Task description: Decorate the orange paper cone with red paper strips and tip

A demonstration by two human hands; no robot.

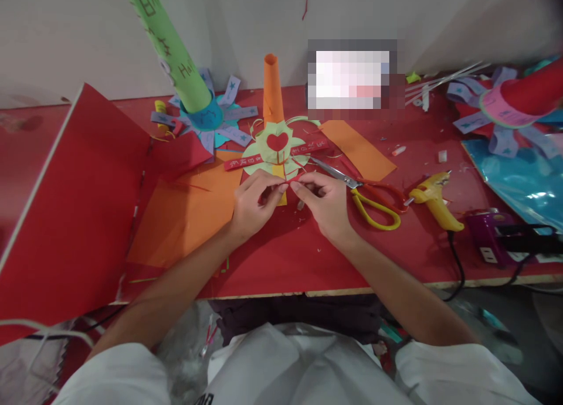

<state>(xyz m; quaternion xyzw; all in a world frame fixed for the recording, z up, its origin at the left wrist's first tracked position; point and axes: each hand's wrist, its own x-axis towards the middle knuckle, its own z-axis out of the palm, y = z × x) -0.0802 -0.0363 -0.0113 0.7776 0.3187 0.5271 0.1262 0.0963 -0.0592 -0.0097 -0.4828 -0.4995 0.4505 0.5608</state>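
Both hands meet at the middle of the red table, fingertips pinched round a small red strip (290, 181). My left hand (257, 203) is closed on its left end, and my right hand (323, 203) is closed on its right end. Just beyond them lies a pale green paper flower (259, 147) with a red heart (277, 140) and red lettered strips (310, 147). An orange paper tube (272, 91) rises behind it. Scissors (373, 208) with red and yellow handles lie right of my right hand.
Yellow glue gun (433, 197) and purple box (488, 229) stand at right, with a black cord near the table edge (409, 283). Orange sheets (189, 217) and an upright red board (83, 211) are at left. Green tube (176, 59) and red tube (536, 88) stand behind.
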